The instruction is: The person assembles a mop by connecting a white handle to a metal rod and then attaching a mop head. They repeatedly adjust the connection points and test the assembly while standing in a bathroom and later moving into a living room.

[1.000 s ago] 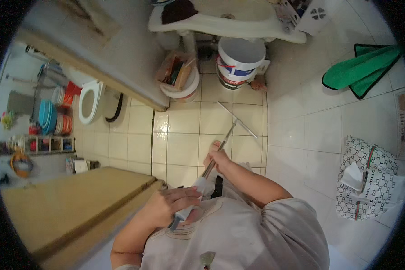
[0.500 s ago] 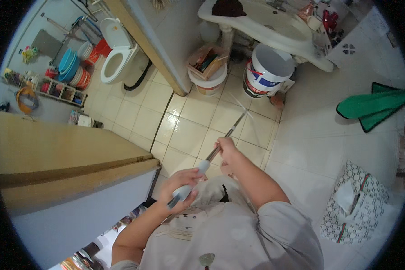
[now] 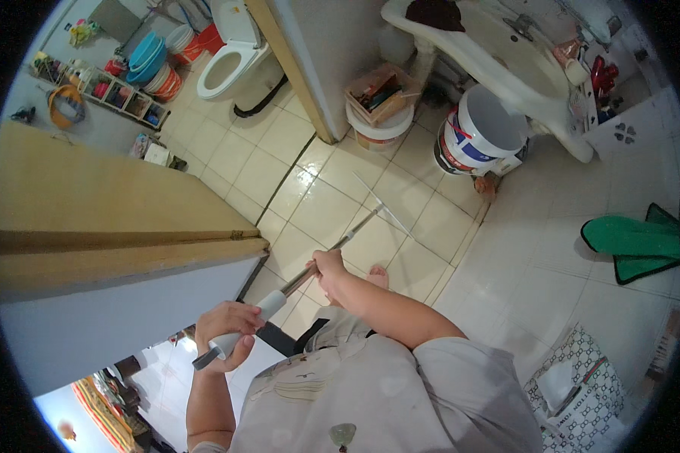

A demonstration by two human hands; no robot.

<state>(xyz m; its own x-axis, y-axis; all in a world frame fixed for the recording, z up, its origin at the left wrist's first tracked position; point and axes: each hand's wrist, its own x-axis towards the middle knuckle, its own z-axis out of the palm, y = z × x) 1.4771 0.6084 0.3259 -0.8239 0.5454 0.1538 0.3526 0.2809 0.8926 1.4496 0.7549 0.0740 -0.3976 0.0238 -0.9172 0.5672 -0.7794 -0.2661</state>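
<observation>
A floor squeegee with a metal pole and white grip slants away from me. My left hand is wrapped round the white grip near its end. Farther along, my right hand grasps the metal pole. The squeegee's long thin blade lies against the beige tiled floor, a little beyond my foot. Wet-looking shine shows on the tiles left of the blade.
A white bucket and a lidded tub bearing a wooden box stand under the washbasin. A doorway post separates the toilet. A wooden door is at left; a green cloth hangs right.
Both hands and the squeegee have shifted left and toward me. The blade now lies nearer the middle of the floor, away from the bucket. My view has turned slightly.
</observation>
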